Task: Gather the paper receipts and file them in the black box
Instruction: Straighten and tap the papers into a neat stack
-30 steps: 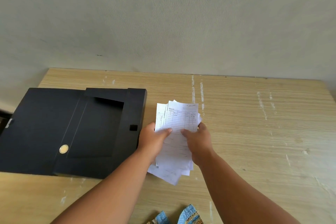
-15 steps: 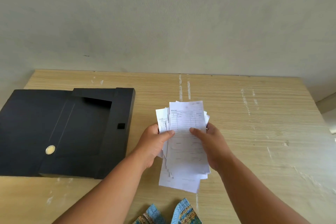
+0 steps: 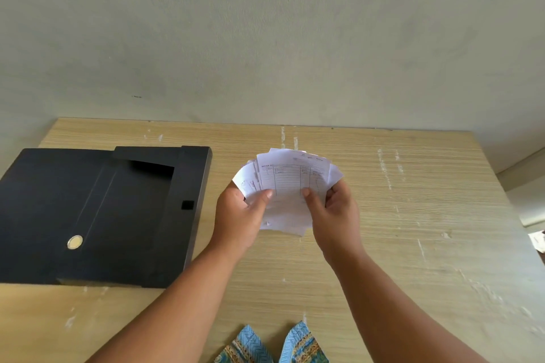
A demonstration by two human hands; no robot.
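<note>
The person holds the stack of receipts (image 3: 290, 191) in both hands above the wooden table (image 3: 413, 215). The left hand (image 3: 239, 215) clamps the stack's left edge, thumb on top; the right hand (image 3: 333, 209) clamps the right edge in the same manner. The sheets are not squared: several corners fan out at the top and lower edges. The top sheet is a ruled form, its print too small to read in full.

The black box (image 3: 103, 215) lies flat on the table to the left of the hands, near but not touching them. Its flap appears folded over the body, with a round metal snap (image 3: 74, 242) on its surface. Whether the flap is fastened cannot be determined.

Step in hand, by judgement: gathering is complete and the stack is being aligned. No loose receipts are visible on the table.

Next move calls for: squaring the edges, releasing one hand to lift the flap, then sliding the stack in without letting the loose sheets splay.
</note>
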